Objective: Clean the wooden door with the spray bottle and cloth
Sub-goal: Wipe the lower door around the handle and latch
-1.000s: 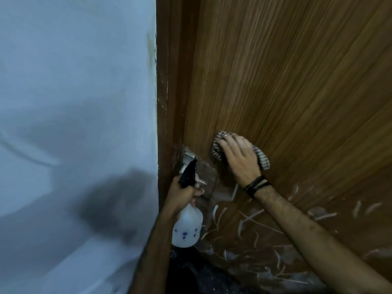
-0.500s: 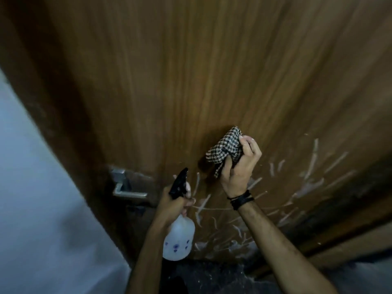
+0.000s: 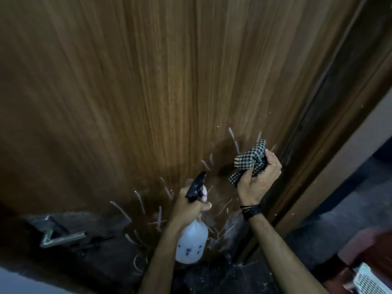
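Observation:
The brown wooden door (image 3: 148,92) fills most of the view, its lower part marked with pale scratches. My left hand (image 3: 188,206) grips the neck of a white spray bottle (image 3: 192,244), whose black nozzle points up at the door. My right hand (image 3: 257,179) holds a bunched black-and-white checked cloth (image 3: 250,161) close to the door near its right edge. Whether the cloth touches the wood is unclear. A black band circles my right wrist.
A metal lever handle (image 3: 61,237) sticks out of the door at the lower left. The dark door frame (image 3: 331,115) runs down the right side, with a pale wall beyond it. A white slotted basket (image 3: 369,282) sits at the bottom right corner.
My right hand lifted the cloth from beside the handle and carried it right, toward the door's right edge. The view swung right, and the left hand with the bottle followed.

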The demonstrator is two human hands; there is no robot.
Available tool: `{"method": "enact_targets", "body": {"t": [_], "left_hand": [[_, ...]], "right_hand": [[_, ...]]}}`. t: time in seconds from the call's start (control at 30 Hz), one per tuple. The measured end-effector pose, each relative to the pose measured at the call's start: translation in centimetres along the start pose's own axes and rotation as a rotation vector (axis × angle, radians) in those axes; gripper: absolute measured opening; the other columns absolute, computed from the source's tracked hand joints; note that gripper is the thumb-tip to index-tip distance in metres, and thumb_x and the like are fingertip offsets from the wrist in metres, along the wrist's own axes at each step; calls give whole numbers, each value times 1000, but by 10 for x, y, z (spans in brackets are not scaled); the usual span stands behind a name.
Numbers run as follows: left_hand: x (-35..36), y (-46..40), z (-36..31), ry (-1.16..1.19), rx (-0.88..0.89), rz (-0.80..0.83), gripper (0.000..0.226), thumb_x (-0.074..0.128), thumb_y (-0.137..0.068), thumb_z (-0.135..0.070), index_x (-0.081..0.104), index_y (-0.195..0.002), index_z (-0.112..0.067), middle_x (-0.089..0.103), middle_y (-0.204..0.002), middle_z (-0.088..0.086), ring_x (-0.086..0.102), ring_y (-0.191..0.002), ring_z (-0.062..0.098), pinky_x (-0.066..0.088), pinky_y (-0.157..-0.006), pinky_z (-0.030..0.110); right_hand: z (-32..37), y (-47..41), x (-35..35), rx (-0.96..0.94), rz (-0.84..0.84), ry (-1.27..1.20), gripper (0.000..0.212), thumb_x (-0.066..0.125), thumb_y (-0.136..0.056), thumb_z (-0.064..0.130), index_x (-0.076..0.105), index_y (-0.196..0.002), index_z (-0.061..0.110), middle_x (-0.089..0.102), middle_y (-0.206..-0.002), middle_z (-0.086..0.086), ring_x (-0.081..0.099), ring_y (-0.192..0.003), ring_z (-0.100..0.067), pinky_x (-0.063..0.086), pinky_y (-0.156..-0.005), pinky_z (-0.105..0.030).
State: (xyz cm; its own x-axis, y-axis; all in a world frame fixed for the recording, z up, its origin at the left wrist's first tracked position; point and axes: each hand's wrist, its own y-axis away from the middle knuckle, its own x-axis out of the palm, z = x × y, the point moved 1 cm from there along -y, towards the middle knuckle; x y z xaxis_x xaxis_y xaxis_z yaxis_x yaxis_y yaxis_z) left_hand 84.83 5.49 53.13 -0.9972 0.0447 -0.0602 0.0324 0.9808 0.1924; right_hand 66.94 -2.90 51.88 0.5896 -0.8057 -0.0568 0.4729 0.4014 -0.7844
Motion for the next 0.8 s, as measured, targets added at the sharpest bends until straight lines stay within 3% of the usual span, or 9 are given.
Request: {"method": "enact_targets", "body": {"t": [0.2,0.33,0.43,0.5,0.63,0.73,0.8], "left_hand": [[36,-13,-6,-18,-53,-80,26,64,-82,12,55,-84,-13,52,-71,5,44,-46,7,41,-50,25],[46,-15,-5,33,-79,-163,30,63,-84,13,55,-91,-16,55,-76,4,45,-48,5,41,-53,26],[51,-17,0,58,-122,-225,24,64,-84,12,56,-100,-4,52,-67,0,46,-46,4,43,-50,22],[52,-15,-2,71,-130,-250,22,64,-85,13,56,-93,-5,48,-59,-2,44,-44,6,41,-48,23],[51,-7,-5,71,-127,-230,23,62,-87,14,56,-85,-8,50,-63,0,43,-45,8,40,-49,25],[49,-4,-3,92,-174,-247,25,62,-89,14,56,-80,-9,51,-54,-8,41,-43,6,39,-47,22],[44,-1,-2,102,-177,-259,26,63,-89,14,55,-78,-9,51,-53,-8,40,-43,8,38,-46,22]], "right_hand": [[-35,-16,-17,23,43,-70,37,57,-84,-11,55,-120,-11,55,-121,-25,53,-118,-33,45,-103,-48],[-33,-33,-10,-57,99,-118,33,54,-83,-8,56,-116,-13,55,-119,-26,53,-119,-34,44,-105,-52],[-23,-42,1,-111,162,-163,34,61,-81,-10,57,-115,-12,55,-117,-27,51,-117,-31,41,-109,-34],[-17,-42,11,-83,196,-208,36,71,-77,-10,59,-111,-10,57,-113,-23,53,-113,-27,40,-106,-27],[-22,-8,25,-97,342,-238,38,82,-72,-5,62,-104,0,61,-104,-15,57,-102,-25,42,-98,-24],[-31,30,26,-170,478,-192,39,80,-70,-8,61,-102,3,57,-98,-11,56,-94,-26,50,-85,-35],[-30,36,26,-104,469,-216,36,77,-70,-11,62,-100,2,55,-97,-10,54,-94,-22,50,-86,-35]]}}
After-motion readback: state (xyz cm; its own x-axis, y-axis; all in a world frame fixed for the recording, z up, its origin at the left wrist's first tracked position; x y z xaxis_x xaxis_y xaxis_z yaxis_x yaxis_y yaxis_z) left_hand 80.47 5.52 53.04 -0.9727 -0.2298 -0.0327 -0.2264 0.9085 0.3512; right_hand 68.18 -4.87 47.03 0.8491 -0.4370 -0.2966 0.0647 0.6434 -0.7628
